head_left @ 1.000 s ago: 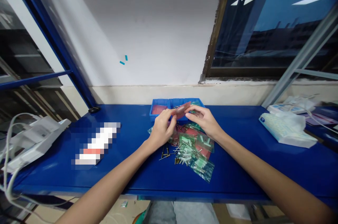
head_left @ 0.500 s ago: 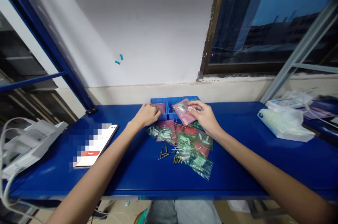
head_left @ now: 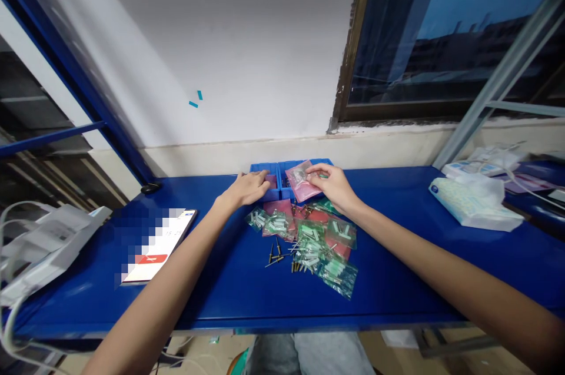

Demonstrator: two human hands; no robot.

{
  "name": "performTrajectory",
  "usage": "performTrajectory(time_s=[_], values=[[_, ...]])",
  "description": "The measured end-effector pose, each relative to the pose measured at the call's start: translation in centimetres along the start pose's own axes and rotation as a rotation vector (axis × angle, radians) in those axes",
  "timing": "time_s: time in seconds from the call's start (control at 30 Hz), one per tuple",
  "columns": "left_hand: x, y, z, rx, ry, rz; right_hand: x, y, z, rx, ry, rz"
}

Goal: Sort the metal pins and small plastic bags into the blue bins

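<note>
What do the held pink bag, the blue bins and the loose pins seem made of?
Pink bag: probably thin glossy plastic film, its contents showing through. Blue bins: likely moulded plastic, smooth and evenly coloured. Loose pins: seemingly metal, with brass-toned and greyish parts; too small for certainty.

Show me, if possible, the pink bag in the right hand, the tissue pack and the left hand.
Pink bag [head_left: 301, 181]: head view, middle of its face.
Tissue pack [head_left: 457, 201]: head view, its patterned wrapper.
Left hand [head_left: 245, 188]: head view, back of the hand.
</note>
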State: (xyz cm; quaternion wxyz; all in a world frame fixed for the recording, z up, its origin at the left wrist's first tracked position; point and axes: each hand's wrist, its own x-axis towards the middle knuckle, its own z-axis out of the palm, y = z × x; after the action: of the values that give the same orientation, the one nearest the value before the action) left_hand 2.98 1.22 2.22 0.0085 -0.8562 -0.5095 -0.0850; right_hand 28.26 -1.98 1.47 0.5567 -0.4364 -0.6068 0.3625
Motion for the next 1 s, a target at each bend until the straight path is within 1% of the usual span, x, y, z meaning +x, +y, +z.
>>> performTrajectory(time_s=[0.13,0.3,0.43,0.5,0.6,0.8,0.9,1.0], values=[[1.2,0.1,-0.1,-0.061,-0.077,-0.009,1.3,0.3,0.5,0.057,-0.010,0.059],[2.4,-0.4,0.0,-0.093,-0.102,-0.060,2.6,0.8,1.1,0.077,-0.031,0.042],[3.8,-1.4,-0.7,-0.140,-0.179,-0.056,2.7,1.2,1.3,0.089,-0.041,0.051],[4.5,-1.7,-1.0,-0.139,-0.200,-0.072,2.6,1.4,1.3,0.093,-0.043,0.056],[5.1,-1.5,-1.0,-0.111,-0.183,-0.118,2.5,1.4,1.2,0.076,-0.031,0.045],[4.2,-0.6,-0.4,-0.035,-0.046,-0.193,2.5,1.1,0.9,0.103,-0.026,0.016],[3.9,-0.6,-0.6,-0.042,-0.040,-0.192,2.5,1.3,0.8,0.083,-0.028,0.018],[3.8,-1.0,-1.1,-0.100,-0.050,-0.176,2.7,1.3,1.0,0.070,-0.041,0.021]])
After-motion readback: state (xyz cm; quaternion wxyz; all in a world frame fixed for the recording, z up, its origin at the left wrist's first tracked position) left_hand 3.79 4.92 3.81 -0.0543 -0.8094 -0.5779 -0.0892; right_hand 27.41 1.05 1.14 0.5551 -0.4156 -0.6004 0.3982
